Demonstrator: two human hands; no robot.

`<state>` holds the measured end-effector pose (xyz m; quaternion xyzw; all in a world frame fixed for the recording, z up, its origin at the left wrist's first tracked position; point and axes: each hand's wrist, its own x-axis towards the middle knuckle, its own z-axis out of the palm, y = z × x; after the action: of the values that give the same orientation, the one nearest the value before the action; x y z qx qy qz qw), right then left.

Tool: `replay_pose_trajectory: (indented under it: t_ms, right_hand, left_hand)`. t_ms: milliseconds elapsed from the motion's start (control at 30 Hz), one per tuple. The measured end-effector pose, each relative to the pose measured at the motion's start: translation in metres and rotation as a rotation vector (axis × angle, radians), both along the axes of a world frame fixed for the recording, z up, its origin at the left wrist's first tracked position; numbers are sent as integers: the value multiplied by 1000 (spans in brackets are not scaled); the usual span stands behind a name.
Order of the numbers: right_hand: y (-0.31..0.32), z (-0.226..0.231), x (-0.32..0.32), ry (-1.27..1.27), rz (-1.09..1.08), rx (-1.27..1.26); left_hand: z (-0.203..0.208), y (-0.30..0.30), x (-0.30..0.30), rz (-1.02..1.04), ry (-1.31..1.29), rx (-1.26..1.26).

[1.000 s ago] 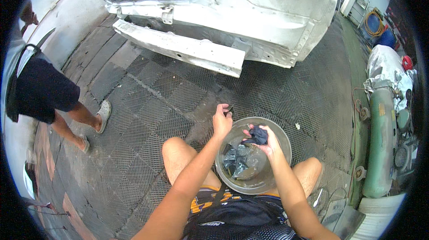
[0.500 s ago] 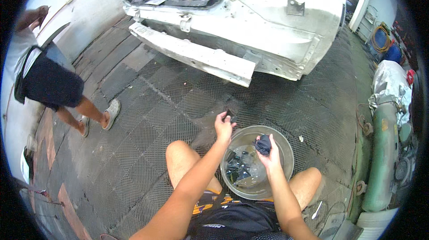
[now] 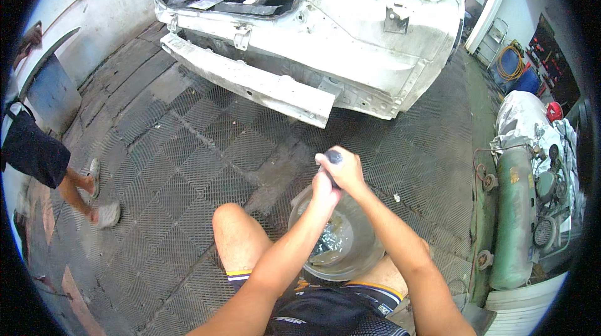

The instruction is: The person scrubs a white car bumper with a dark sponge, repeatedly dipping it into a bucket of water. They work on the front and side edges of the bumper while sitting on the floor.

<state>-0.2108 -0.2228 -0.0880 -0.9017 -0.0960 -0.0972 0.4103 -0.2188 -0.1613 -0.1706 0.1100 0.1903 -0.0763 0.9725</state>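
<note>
Above the far rim of a round metal basin (image 3: 374,236), my two hands meet around a bunched dark grey cloth (image 3: 333,157). My right hand (image 3: 349,168) is wrapped round its upper part, and a knob of cloth bulges out over the fingers. Just below, my left hand (image 3: 325,187) closes on the same bundle, its fingertips partly hidden. Between my knees, the basin holds shallow water with bubbles and several dark pieces (image 3: 325,240) lying in it. My forearms cover part of the basin.
A stripped, whitish car body shell (image 3: 369,42) stands ahead, its loose-looking lower panel (image 3: 250,82) jutting out. At the left, another person (image 3: 34,151) stands in dark shorts. A green tank compressor (image 3: 513,223) lies along the right. Ribbed dark tiles (image 3: 169,204) cover the floor.
My hands were apart, the right with the bundled cloth over the basin, the left farther out with something small and dark. They have come together on the cloth. The other person has shifted left in view.
</note>
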Motion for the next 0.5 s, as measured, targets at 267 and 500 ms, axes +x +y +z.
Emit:
replay_pose_trajectory:
  t_ms: [267, 500]
  right_hand:
    - [-41, 194, 119, -1041, 358, -612]
    - [-81, 240, 169, -1238, 694, -1074]
  left_hand:
    - [203, 51, 126, 766, -327, 797]
    - [208, 43, 184, 898, -274, 1543]
